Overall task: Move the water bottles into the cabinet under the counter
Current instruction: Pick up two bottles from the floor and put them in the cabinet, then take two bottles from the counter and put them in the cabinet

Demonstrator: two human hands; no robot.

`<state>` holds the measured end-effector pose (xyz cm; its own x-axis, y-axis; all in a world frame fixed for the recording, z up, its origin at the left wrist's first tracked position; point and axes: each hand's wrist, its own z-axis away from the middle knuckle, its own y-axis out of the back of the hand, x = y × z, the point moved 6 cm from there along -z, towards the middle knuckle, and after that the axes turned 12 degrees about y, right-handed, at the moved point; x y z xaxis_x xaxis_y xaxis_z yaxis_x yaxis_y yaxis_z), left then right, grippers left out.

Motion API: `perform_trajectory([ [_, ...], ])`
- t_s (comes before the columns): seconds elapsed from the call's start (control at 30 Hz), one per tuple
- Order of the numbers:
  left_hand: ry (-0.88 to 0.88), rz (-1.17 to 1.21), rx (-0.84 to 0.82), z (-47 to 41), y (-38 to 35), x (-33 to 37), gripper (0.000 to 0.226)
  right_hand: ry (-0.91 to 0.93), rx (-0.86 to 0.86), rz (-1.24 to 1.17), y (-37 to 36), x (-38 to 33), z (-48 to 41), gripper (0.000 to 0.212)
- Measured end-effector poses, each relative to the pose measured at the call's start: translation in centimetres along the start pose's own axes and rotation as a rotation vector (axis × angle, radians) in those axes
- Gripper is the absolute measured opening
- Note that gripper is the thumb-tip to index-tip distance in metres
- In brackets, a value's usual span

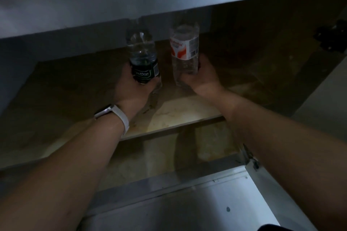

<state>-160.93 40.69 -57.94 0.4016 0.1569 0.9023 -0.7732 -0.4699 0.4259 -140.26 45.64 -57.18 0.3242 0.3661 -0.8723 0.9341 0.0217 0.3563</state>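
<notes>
Cabinet (187, 116): left hand (129, 90) grip low on dark-label bottle (142, 52); right hand (202, 77), red-label bottle (185, 47)

Glossy clear plastic bottles (185, 50); stained, matt wooden cabinet shelf (178, 116).

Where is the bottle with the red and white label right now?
In the head view, the red-and-white bottle is right of centre, held by the right hand inside the cabinet, beside the dark-labelled bottle.

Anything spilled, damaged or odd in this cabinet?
No spill shows. The cabinet floor is blotchy, with a pale stain near its front edge, perhaps old water damage. The left hand grips the dark-label bottle, the right hand the red-label bottle.
</notes>
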Motion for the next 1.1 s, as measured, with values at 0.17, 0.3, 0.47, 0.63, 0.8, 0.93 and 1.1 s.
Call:
perform_trajectory([
  [0.17, 0.029, -0.037, -0.021, 0.2, 0.0, -0.1, 0.077, -0.004, -0.062, -0.042, 0.1, -0.1, 0.5, 0.053],
  [0.3, 0.049, -0.053, -0.062, 1.5, 0.4, 0.2, 0.079, 0.005, -0.065, 0.005, 0.7, -0.3, 1.4, 0.063],
  [0.47, -0.019, -0.165, -0.023, 6.9, 2.1, 0.4, 0.068, 0.028, -0.065, 0.276, 3.1, -0.9, 4.5, 0.063],
  [0.63, -0.306, -0.557, -0.084, 10.6, 1.7, 1.0, 0.057, 0.278, -0.218, 0.712, 4.4, -2.3, 8.0, 0.055],
  [0.8, -0.490, -0.693, -0.141, 12.6, 1.3, 1.6, 0.051, 0.354, -0.320, 0.866, 5.3, -4.3, 10.7, 0.054],
  [0.93, -0.523, -0.778, -0.221, 15.9, 2.4, 3.9, 0.051, 0.300, -0.442, 0.933, 6.6, -6.9, 13.6, 0.057],
  [1.1, -0.523, -0.888, -0.356, 20.0, 5.4, 9.1, 0.053, 0.216, -0.513, 0.925, 9.8, -12.9, 16.8, 0.052],
])
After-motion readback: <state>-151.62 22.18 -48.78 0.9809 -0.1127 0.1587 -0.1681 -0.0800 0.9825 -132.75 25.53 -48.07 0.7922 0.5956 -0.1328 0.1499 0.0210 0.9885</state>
